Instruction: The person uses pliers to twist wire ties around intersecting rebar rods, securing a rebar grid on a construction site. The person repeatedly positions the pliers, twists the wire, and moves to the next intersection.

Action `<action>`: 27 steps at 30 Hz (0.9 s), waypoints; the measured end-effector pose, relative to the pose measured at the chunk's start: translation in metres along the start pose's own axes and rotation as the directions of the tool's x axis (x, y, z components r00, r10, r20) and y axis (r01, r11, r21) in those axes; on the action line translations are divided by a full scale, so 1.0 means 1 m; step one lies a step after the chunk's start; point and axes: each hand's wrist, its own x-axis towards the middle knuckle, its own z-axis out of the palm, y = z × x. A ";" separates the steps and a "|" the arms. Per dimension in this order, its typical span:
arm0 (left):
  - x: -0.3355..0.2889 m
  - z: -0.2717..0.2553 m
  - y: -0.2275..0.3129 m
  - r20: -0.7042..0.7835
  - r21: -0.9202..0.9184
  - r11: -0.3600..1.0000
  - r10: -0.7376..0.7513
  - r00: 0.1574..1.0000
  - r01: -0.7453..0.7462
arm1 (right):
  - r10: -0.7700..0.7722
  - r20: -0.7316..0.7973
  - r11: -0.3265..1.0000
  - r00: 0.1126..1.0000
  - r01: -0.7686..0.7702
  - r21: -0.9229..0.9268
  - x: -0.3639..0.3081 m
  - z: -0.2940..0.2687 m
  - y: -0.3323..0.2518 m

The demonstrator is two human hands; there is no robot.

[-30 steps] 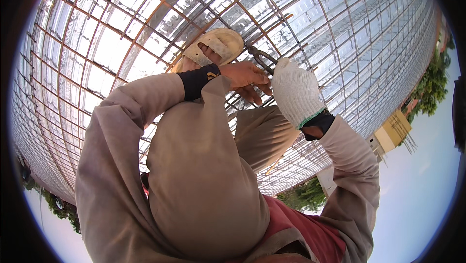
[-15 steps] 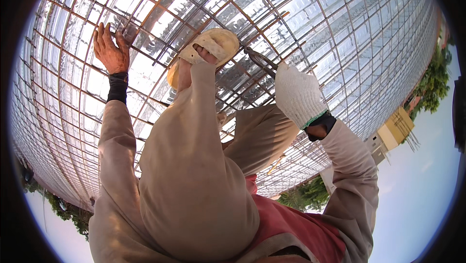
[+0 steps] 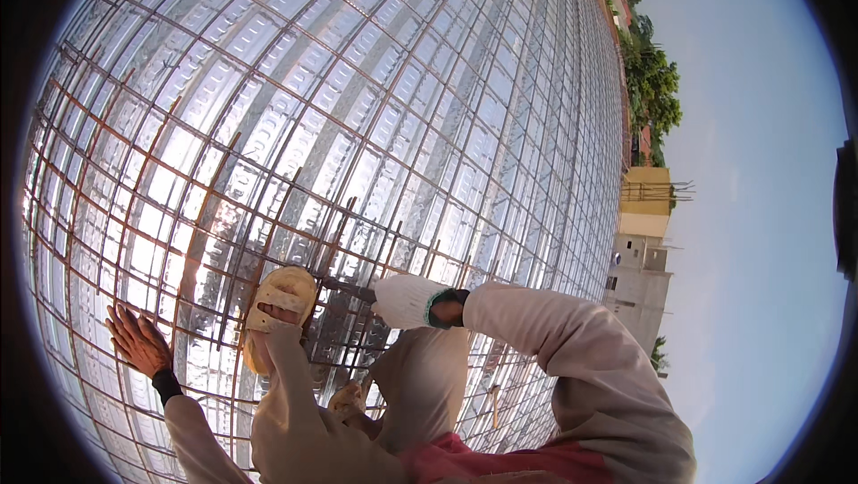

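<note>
A grid of rusty steel rebar (image 3: pixel 235 140) lies over shiny ribbed metal decking (image 3: pixel 268 117). My left hand (image 3: pixel 140 341), bare with a black band at the wrist, rests on the grid with its fingers stretched out, holding nothing. My right hand (image 3: pixel 407 300), in a white knitted glove, is closed on the handles of dark metal pincers (image 3: pixel 349 288). The pincers' jaws point left at the bars beside my sandal (image 3: pixel 288 292); whether they grip a wire is too small to tell.
My other foot (image 3: pixel 347 402) is lower down between my legs. A thin light-brown stick-like thing (image 3: pixel 495 405) lies on the grid to the right. Beyond the deck's edge are trees (image 3: pixel 651 73), a yellow building (image 3: pixel 645 191) and a grey building (image 3: pixel 639 278).
The view has swung up and to the right, so my hands and foot appear lower and farther left, and more grid and sky show. My right hand keeps the pincers beside the sandal.
</note>
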 end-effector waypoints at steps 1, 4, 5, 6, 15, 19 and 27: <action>-0.002 0.001 0.008 0.001 -0.014 0.999 -0.034 0.999 0.034 | 0.029 0.084 0.970 0.996 -0.048 0.237 0.003 -0.001 0.011; 0.003 -0.003 0.018 0.030 -0.005 0.998 -0.062 0.998 0.062 | 0.120 0.509 0.557 0.852 -0.482 0.676 -0.025 -0.072 -0.015; 0.005 -0.006 0.015 0.026 0.026 0.998 -0.050 0.998 0.050 | 0.124 0.500 0.646 0.857 -0.452 0.614 -0.029 -0.069 -0.017; 0.008 -0.005 0.016 0.022 -0.029 0.999 -0.046 0.999 0.046 | 0.135 0.492 0.729 0.860 -0.423 0.539 -0.030 -0.063 -0.020; 0.013 -0.012 0.003 0.034 -0.014 0.999 -0.029 0.999 0.029 | -0.133 -0.266 0.982 0.955 0.090 -0.166 -0.016 -0.034 -0.051; 0.012 -0.021 0.032 0.108 -0.007 0.999 -0.041 0.993 0.042 | 0.042 0.247 0.956 0.968 -0.111 0.271 0.003 -0.035 -0.011; 0.019 -0.039 0.017 0.080 -0.086 0.993 -0.074 0.994 0.081 | 0.274 0.235 0.926 0.933 -0.322 0.197 -0.015 -0.068 -0.058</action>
